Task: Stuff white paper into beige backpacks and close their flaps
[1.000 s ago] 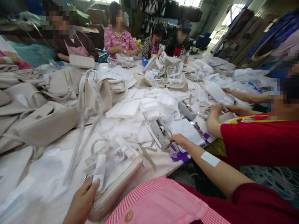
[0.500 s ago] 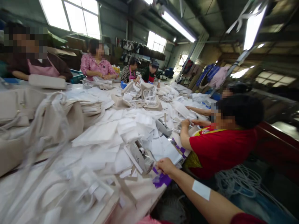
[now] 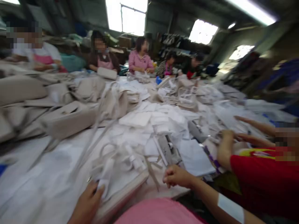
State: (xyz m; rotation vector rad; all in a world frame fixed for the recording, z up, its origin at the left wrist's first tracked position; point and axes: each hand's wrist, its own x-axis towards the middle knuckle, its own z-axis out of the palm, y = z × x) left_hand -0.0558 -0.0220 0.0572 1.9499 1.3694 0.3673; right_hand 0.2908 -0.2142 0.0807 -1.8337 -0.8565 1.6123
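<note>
Dispenser (image 3: 165,150), right hand (image 3: 177,177) apparently drawn back

I see the right hand (image 3: 177,179) drawn back toward the body, fingers curled, just in front of the grey open box (image 3: 165,149) whose near end it was at before. The left hand (image 3: 87,202), out of my view half a second ago, is back, thumb against the white-wrapped strap (image 3: 107,174). As my view swings down and left, a white-clad co-worker (image 3: 44,57) reappears; the red-shirted co-worker (image 3: 268,183) is now cut off at right.
</note>
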